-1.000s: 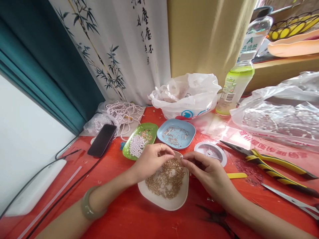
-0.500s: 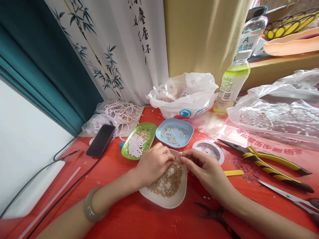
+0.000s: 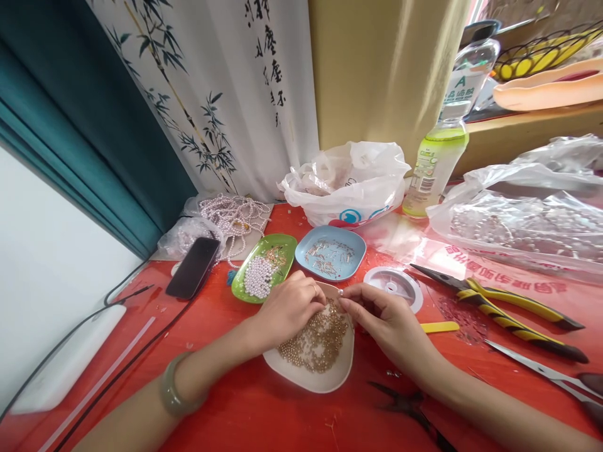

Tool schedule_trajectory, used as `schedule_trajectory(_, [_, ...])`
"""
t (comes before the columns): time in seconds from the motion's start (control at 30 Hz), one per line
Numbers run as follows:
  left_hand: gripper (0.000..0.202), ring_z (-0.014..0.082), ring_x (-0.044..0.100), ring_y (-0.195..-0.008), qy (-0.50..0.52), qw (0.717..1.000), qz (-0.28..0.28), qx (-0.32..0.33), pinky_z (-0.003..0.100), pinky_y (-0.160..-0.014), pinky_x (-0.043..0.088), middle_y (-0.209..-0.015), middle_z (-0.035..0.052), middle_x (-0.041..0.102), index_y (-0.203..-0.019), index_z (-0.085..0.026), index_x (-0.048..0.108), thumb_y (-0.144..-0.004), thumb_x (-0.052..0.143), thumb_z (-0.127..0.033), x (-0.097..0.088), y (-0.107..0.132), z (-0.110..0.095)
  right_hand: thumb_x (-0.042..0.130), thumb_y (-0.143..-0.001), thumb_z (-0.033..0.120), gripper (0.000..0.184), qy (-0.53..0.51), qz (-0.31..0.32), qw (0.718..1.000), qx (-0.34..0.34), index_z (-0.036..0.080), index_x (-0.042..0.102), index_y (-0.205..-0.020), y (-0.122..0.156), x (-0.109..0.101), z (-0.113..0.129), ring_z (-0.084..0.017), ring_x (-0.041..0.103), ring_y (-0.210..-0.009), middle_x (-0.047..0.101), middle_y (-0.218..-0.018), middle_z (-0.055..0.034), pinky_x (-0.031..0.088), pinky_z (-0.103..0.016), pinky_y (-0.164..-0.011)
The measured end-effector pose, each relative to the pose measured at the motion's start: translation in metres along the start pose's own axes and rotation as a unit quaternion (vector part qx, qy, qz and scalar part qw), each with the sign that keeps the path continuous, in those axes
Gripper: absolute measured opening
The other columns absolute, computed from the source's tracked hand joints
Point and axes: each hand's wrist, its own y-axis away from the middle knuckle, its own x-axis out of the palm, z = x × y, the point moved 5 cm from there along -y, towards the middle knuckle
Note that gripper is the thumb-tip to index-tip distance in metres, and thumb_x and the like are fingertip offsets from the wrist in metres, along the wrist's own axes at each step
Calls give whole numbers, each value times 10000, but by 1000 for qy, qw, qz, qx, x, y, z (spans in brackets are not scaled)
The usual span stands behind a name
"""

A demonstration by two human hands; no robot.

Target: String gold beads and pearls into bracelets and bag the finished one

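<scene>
My right hand point(image 3: 377, 307) pinches a small white pearl bead point(image 3: 340, 292) between thumb and forefinger, over the far right rim of a white dish point(image 3: 320, 384). Gold beads point(image 3: 316, 345) cover much of that dish. Over the dish's upper left, my left hand point(image 3: 292, 307) is closed with its fingertips pointing down at the beads; what they hold, if anything, is hidden. Behind it, a green dish point(image 3: 240, 290) carries white pearl beads point(image 3: 258, 277) and some gold pieces. A blue dish point(image 3: 351, 271) with small metal pins stands beside the green one.
To the right lie a spool point(image 3: 396, 285), long-nose pliers point(image 3: 513, 314), a yellow stick point(image 3: 440, 327) and scissors point(image 3: 537, 367). Smaller dark pliers point(image 3: 409, 405) lie in front. A phone point(image 3: 192, 269) and cables are at left. Plastic bags point(image 3: 348, 188) and a bottle point(image 3: 438, 157) stand behind.
Both hands stay almost where they were, with the pearl bead still in my right fingers. My left fingers have curled in slightly over the gold beads. The camera view has shifted a little.
</scene>
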Motion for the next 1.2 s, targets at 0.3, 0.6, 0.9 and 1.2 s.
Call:
schedule_trajectory(0.3, [105, 172, 494, -812, 47, 999, 3, -9, 304, -730, 394, -829, 2, 638, -796, -202, 627, -784, 522, -200, -1, 0, 4, 475, -794, 264, 138, -2, 7, 1000, 2, 171, 568, -752, 1, 0, 0, -114, 478, -550, 542, -603, 11, 381, -224, -505])
schedule_trajectory(0.6, [94, 186, 495, -820, 39, 999, -2, -23, 317, -714, 406, -817, 20, 626, -748, -185, 605, -770, 520, -219, 3, -4, -1, 479, -788, 276, 153, 9, 6, 1000, 6, 171, 581, -741, -1, -1, 1, -115, 470, -541, 548, -592, 8, 382, -227, -507])
schedule_trajectory(0.9, [80, 101, 529, -620, 510, 847, -24, -150, 238, -592, 413, -716, 26, 615, -718, -135, 592, -695, 602, -211, 2, -6, 10, 468, -783, 286, 176, -10, 20, 1000, 22, 165, 569, -705, 1, 0, 3, -110, 475, -535, 542, -578, 7, 381, -224, -504])
schedule_trajectory(1.2, [123, 60, 498, -560, 659, 725, -39, -194, 214, -560, 398, -691, -1, 588, -701, -129, 616, -613, 694, -163, 8, -4, 14, 464, -759, 256, 162, -20, 44, 998, 32, 173, 546, -647, 4, 2, 6, -106, 466, -521, 524, -561, 12, 373, -225, -491])
